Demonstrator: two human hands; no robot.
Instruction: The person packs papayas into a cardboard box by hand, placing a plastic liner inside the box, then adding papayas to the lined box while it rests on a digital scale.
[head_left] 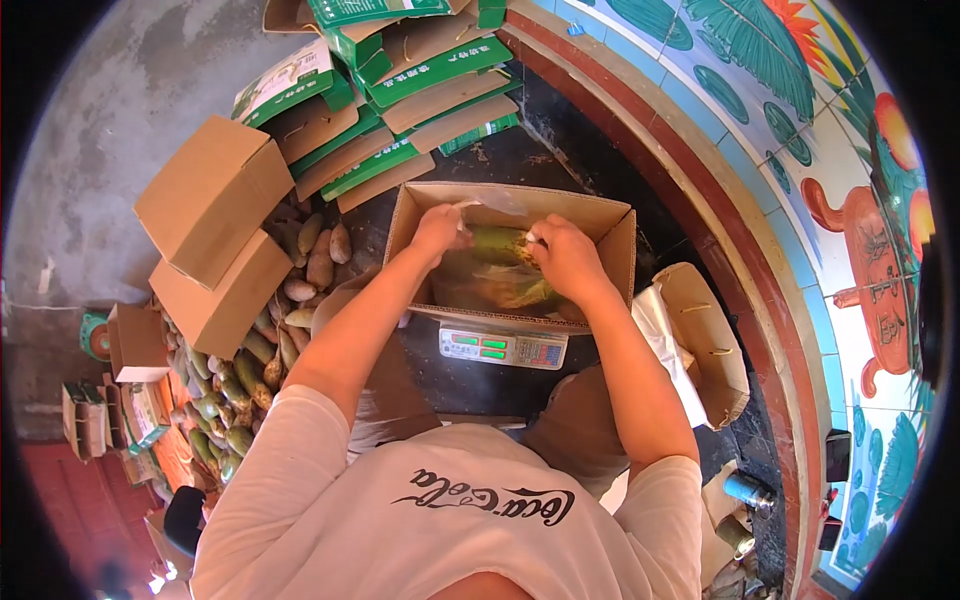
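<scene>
An open cardboard box (620,250) sits on a digital scale (503,346) with lit green displays. Inside it lie long green vegetables (497,243), radish-like in look, partly covered by a clear plastic bag (495,203). My left hand (440,230) is over the box's far left part, its fingers pinched on the bag's edge. At the right, my right hand (562,252) is closed too, with a bit of whitish plastic at its fingertips beside the vegetables. The lower part of the box's contents is blurred under the film.
A heap of green and brownish vegetables (235,390) lies to the left. Two brown cartons (215,200) are stacked beside it, with green printed cartons (420,90) behind. Another open carton (705,340) with white plastic stands at right, near the tiled wall (850,200) and a flask (748,489).
</scene>
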